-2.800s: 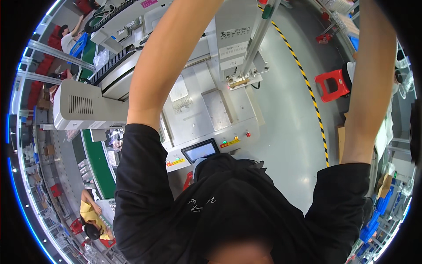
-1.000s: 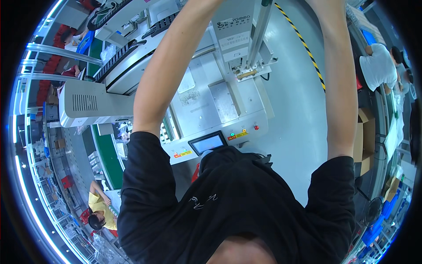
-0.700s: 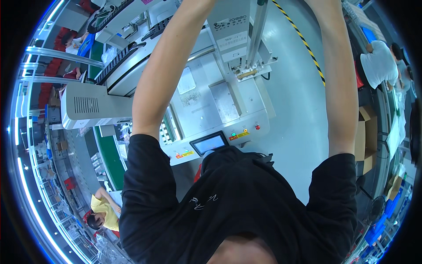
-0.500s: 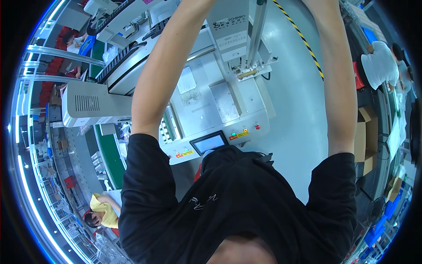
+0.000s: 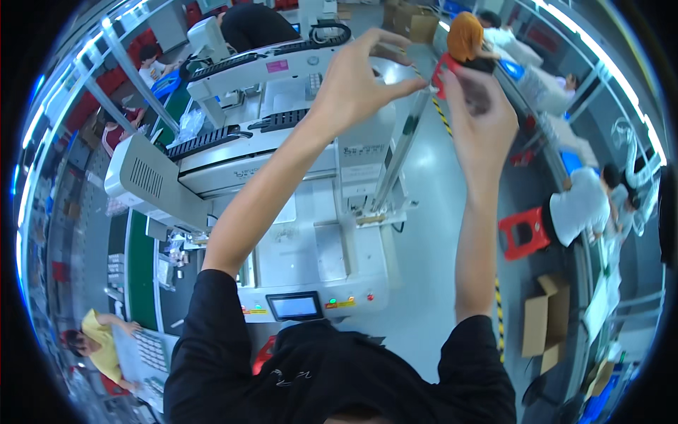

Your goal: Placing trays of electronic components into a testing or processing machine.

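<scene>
Both my hands are raised over the far part of a white bench machine (image 5: pixel 282 267). My left hand (image 5: pixel 353 85) is open, thumb stretched to the right and fingers curved apart from it; nothing shows in it. Opposite it, my right hand (image 5: pixel 486 124) has its thumb up and fingers curled in a loose, open arc, slightly blurred. I see nothing held there either. The two thumbs point toward each other with a gap between. Below that gap stands the machine's upright metal post (image 5: pixel 401 152), apart from both hands as far as I can tell.
At the machine's front are a small touchscreen (image 5: pixel 294 306) and lit buttons. A grey-white motor housing (image 5: pixel 152 177) juts out at left. Red stools (image 5: pixel 524 233), an open cardboard box (image 5: pixel 545 318) and seated people line the right. A person in yellow (image 5: pixel 104 346) works at lower left.
My hands have come into view from beyond the top edge. The whole view has shifted, showing more of the far room and placing the machine lower.
</scene>
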The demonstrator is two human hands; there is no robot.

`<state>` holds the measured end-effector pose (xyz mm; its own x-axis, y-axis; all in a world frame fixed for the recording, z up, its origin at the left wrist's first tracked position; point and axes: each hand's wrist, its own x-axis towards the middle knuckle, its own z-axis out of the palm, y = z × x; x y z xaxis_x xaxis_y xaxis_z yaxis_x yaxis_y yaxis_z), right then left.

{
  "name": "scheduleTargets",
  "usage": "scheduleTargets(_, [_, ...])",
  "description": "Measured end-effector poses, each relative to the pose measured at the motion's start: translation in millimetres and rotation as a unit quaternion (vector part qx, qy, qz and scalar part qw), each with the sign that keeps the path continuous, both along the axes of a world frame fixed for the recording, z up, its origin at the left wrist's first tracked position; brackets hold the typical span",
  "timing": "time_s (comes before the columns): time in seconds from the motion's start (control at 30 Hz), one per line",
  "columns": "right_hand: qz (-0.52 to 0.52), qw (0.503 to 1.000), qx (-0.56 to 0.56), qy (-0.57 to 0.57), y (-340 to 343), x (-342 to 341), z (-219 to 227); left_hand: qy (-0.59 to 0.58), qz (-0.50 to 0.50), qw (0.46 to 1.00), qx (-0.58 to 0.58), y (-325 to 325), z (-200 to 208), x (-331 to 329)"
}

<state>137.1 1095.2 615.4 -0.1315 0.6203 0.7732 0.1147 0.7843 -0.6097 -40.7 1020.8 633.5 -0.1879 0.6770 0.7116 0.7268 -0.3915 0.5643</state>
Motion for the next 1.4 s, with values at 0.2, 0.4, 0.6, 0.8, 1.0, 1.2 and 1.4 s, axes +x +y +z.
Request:
scheduleTargets(0.2, [0.049,0.976,-0.116,0.177,-37,23,-29,-0.058,0.08,0.994,0.05,-124,-16,-17])
scheduleTargets(0.4, [0.214,0.934,-0.245,0.15,-96,-5,-144,-0.265,0.216,0.939,-0.04,-309,-115,-26])
scheduleTargets(0.6, [0.448,0.741,-0.449,-0.222,-248,-63,-241,-0.366,0.601,0.691,-0.164,-561,-291,24])
scheduleTargets(0.8, [0.632,0.542,-0.345,-0.433,-374,-133,-269,-0.554,0.696,0.456,-0.032,-714,-418,68])
scheduleTargets(1.0, [0.605,0.576,-0.143,-0.53,-472,-208,-325,-0.61,0.604,0.51,-0.053,-786,-527,6])
scheduleTargets(1.2, [0.579,0.549,-0.248,-0.549,-564,-249,-395,-0.659,0.558,0.494,-0.105,-847,-530,-46])
scheduleTargets(1.4, [0.602,0.596,-0.26,-0.464,-662,-302,-485,-0.547,0.695,0.407,-0.227,-924,-540,-8])
